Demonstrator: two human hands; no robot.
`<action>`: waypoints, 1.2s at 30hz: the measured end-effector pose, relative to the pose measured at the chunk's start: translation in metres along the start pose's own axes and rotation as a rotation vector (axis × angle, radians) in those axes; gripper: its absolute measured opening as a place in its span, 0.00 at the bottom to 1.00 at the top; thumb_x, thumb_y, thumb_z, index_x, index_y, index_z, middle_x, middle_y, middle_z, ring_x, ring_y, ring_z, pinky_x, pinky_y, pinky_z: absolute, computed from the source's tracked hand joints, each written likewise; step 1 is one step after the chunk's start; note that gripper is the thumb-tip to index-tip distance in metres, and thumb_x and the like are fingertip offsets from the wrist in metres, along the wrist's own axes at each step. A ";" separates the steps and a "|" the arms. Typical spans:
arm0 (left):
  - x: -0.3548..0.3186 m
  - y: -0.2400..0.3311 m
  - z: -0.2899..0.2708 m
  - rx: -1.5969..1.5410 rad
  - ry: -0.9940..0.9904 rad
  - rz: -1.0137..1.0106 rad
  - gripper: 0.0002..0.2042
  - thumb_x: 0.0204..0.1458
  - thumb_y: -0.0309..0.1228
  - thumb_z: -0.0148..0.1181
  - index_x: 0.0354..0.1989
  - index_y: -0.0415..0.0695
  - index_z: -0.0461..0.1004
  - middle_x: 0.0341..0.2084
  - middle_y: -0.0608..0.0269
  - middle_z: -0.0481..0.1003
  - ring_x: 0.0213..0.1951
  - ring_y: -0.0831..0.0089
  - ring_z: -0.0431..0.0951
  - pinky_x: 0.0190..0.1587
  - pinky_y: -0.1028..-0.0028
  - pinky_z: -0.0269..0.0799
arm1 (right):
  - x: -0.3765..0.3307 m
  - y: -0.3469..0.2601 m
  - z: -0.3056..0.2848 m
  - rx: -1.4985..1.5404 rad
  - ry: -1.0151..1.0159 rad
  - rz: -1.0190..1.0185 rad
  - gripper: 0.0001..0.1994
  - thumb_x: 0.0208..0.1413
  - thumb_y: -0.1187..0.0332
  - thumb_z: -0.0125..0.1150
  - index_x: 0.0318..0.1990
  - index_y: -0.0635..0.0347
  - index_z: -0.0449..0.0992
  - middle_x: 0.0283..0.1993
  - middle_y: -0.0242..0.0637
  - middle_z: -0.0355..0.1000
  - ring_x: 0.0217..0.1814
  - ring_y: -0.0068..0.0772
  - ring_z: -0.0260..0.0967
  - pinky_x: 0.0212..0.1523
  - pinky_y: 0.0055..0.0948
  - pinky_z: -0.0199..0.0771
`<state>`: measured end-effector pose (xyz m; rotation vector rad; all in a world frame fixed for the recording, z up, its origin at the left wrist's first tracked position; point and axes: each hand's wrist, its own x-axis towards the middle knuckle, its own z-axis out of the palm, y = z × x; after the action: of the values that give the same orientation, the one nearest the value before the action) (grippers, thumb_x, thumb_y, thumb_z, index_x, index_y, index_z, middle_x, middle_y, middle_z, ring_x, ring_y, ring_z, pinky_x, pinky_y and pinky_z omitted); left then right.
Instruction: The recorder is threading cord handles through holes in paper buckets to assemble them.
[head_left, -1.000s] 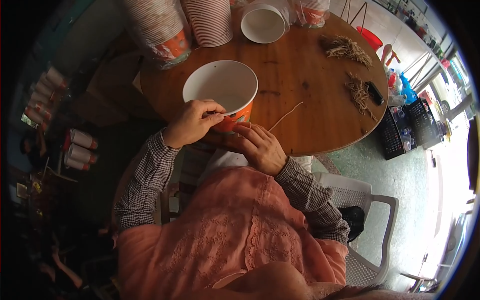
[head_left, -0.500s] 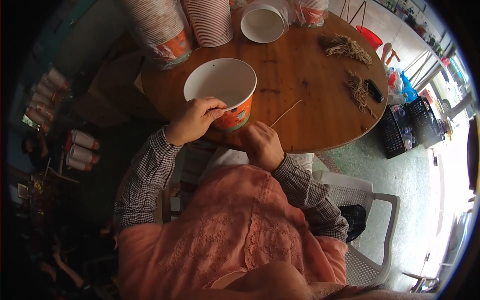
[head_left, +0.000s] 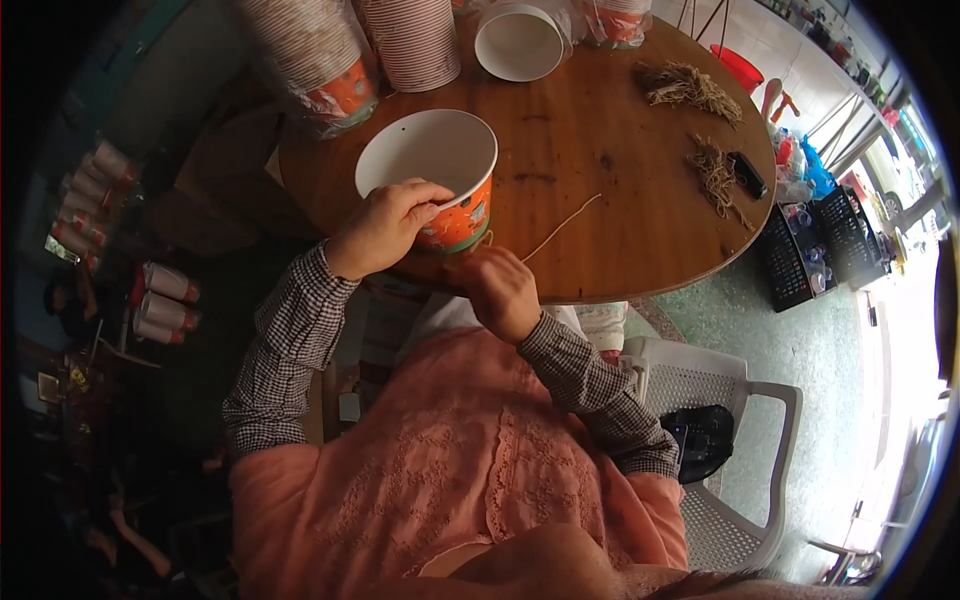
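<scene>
A large paper bucket (head_left: pixel 462 218), white inside with an orange printed outside and a green band at its base, stands near the front edge of the round wooden table. My left hand (head_left: pixel 388 225) is closed over its near rim, thumb outside. Low beside the bucket's base, my right hand (head_left: pixel 497 290) is closed on a thin tan string (head_left: pixel 562 225). One length of the string trails over the table to the right, and a small loop shows by the base. The right fingertips are blurred and partly hidden.
Tall stacks of paper buckets (head_left: pixel 412 45) in clear plastic stand at the back left, beside a bucket on its side (head_left: pixel 520 45). Bundles of string (head_left: pixel 690 90) and a black object (head_left: pixel 748 176) lie at the right. A white plastic chair (head_left: pixel 765 440) stands close by.
My right hand has shifted left toward the bucket's base, drawing the string with it. The bucket, still gripped by my left hand, appears slightly further left.
</scene>
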<state>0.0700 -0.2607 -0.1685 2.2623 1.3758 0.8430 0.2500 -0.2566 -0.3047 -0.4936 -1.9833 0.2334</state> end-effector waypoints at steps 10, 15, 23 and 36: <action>0.006 -0.002 0.002 0.022 -0.013 -0.062 0.09 0.55 0.23 0.51 0.42 0.34 0.73 0.36 0.50 0.76 0.39 0.57 0.77 0.43 0.68 0.71 | 0.031 -0.003 0.017 0.838 0.400 0.689 0.07 0.61 0.74 0.54 0.44 0.66 0.70 0.42 0.30 0.71 0.43 0.18 0.67 0.46 0.19 0.69; 0.006 -0.004 0.002 0.054 -0.028 -0.042 0.10 0.55 0.23 0.52 0.43 0.34 0.73 0.36 0.50 0.76 0.39 0.56 0.77 0.43 0.69 0.71 | 0.036 -0.004 0.018 0.850 0.403 0.770 0.08 0.60 0.74 0.55 0.44 0.67 0.70 0.40 0.29 0.70 0.40 0.16 0.67 0.44 0.18 0.69; 0.010 -0.008 0.004 0.056 -0.044 -0.023 0.11 0.55 0.23 0.51 0.45 0.34 0.73 0.40 0.50 0.75 0.41 0.56 0.77 0.44 0.68 0.72 | 0.040 -0.001 0.022 0.691 0.406 0.765 0.07 0.59 0.74 0.57 0.43 0.66 0.70 0.38 0.31 0.71 0.38 0.17 0.67 0.41 0.18 0.70; 0.019 -0.013 -0.001 -0.194 -0.006 -0.167 0.06 0.50 0.26 0.60 0.29 0.35 0.76 0.21 0.64 0.77 0.25 0.79 0.74 0.32 0.77 0.71 | 0.048 0.023 -0.040 0.674 0.055 0.805 0.11 0.55 0.72 0.59 0.44 0.64 0.68 0.28 0.37 0.72 0.26 0.21 0.71 0.22 0.21 0.71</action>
<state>0.0667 -0.2379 -0.1695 1.9737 1.3936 0.8724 0.2731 -0.2172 -0.2560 -0.8033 -1.4304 1.3136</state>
